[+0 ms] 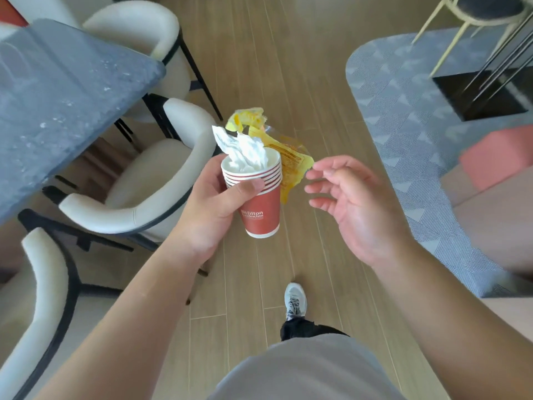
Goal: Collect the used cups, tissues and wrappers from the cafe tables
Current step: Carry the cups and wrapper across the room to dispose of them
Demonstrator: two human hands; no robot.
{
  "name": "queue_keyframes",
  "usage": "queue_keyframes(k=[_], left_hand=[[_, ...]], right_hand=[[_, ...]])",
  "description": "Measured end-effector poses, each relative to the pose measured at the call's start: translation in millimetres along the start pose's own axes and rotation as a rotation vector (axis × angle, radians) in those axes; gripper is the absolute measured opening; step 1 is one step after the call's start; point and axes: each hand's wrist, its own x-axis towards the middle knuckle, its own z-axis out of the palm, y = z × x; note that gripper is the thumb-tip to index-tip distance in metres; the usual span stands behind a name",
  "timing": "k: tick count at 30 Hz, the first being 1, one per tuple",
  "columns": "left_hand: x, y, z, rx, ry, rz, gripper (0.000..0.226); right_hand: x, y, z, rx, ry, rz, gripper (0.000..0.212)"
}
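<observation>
My left hand [212, 202] grips a stack of several nested red paper cups [261, 210] with white rims, held upright above the wooden floor. A crumpled white tissue [243, 150] sticks out of the top cup. A yellow plastic wrapper [288, 161] is pinned against the far side of the stack and hangs to its right. My right hand [356, 203] hovers just right of the cups, palm up, fingers spread. Its fingertips are close to the wrapper's edge and hold nothing.
A dark grey marble table [57, 102] stands at the left with cream armchairs [138, 194] around it. A grey patterned rug [412, 145] lies at the right, with a pink block [496, 157] and metal chair legs [490, 67]. My shoe [294, 301] is on the floor below.
</observation>
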Motion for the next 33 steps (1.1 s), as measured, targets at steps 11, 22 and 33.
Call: queue_keyframes(k=[11,22,33], left_hand=[[173,36,12,0.001,0.014,0.037,0.070],[380,29,-47,-0.037,0.002,0.029,0.059],[583,75,-103,-0.051,-0.077,0.042,0.078]], right_hand=[[165,-51,-10,-0.015,-0.037,-0.043,0.015],[366,-64,35,-0.065,0.034,-0.035,0.014],[556,-119,90,-0.090,0.072,-0.084,0.018]])
